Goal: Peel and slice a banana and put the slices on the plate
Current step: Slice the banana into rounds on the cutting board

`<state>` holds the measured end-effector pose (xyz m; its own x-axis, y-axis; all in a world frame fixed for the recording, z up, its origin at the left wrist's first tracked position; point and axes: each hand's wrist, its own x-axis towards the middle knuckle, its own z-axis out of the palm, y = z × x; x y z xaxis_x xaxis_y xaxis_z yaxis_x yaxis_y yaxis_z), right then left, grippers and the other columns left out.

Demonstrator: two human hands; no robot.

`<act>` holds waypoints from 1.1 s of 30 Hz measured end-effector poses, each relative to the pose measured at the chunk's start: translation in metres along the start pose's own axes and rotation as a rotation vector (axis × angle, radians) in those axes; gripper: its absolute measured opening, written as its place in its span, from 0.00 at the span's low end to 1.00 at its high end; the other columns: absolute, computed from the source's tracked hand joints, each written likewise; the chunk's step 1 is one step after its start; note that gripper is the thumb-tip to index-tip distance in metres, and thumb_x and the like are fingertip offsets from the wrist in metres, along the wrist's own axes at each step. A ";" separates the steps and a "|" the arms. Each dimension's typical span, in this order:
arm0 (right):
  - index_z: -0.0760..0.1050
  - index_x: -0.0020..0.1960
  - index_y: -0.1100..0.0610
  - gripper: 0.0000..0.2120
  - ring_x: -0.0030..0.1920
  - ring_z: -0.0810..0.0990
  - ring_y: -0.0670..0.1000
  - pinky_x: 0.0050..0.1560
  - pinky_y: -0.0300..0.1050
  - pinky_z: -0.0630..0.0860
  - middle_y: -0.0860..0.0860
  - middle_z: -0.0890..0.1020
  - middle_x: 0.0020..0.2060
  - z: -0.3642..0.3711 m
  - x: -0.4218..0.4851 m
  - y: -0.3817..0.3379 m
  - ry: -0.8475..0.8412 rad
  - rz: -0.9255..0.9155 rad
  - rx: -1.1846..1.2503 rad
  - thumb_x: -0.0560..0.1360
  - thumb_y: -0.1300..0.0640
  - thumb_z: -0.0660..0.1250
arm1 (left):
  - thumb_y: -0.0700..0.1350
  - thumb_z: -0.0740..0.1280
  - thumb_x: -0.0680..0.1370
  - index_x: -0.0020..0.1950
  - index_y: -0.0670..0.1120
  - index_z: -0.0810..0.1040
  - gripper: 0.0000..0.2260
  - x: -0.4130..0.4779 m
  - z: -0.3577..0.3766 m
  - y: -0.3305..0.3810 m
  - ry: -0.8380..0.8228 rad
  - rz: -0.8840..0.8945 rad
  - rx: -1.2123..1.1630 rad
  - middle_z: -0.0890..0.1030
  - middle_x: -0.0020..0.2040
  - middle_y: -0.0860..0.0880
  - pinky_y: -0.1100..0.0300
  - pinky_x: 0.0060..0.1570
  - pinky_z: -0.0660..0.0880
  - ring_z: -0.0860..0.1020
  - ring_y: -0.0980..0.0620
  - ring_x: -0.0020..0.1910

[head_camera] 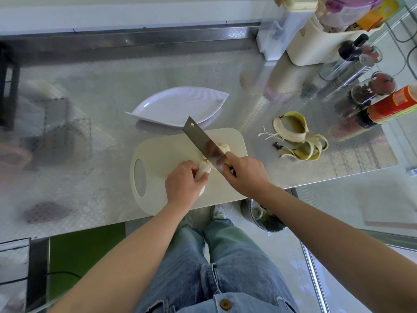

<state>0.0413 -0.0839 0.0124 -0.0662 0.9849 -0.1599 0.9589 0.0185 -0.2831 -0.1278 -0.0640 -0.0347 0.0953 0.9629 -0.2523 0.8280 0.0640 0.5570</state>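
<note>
Your jeans are filling the foreground. Your left hand is curling around one peeled banana on one cutting board. Your right hand is gripping one cleaver, which is meeting the banana. Several slices are lying beside the blade, too bunched to count. One plate is sitting just beyond the board.

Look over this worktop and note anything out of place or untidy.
The banana peel lies sprawled on the counter right of the cutting board, with loose strings beside it. The board sits right at the counter's front edge. Nothing looks spilled or broken.
</note>
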 end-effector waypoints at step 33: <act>0.68 0.46 0.57 0.08 0.29 0.66 0.57 0.31 0.44 0.58 0.52 0.69 0.27 0.003 0.005 -0.004 -0.050 -0.027 -0.029 0.78 0.53 0.56 | 0.57 0.70 0.73 0.47 0.49 0.79 0.12 0.000 -0.002 0.001 0.001 0.004 -0.017 0.80 0.44 0.52 0.60 0.36 0.66 0.73 0.53 0.38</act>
<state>0.0366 -0.0796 0.0096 -0.1053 0.9741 -0.1999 0.9640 0.0506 -0.2610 -0.1282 -0.0639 -0.0329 0.0981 0.9634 -0.2493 0.8181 0.0645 0.5715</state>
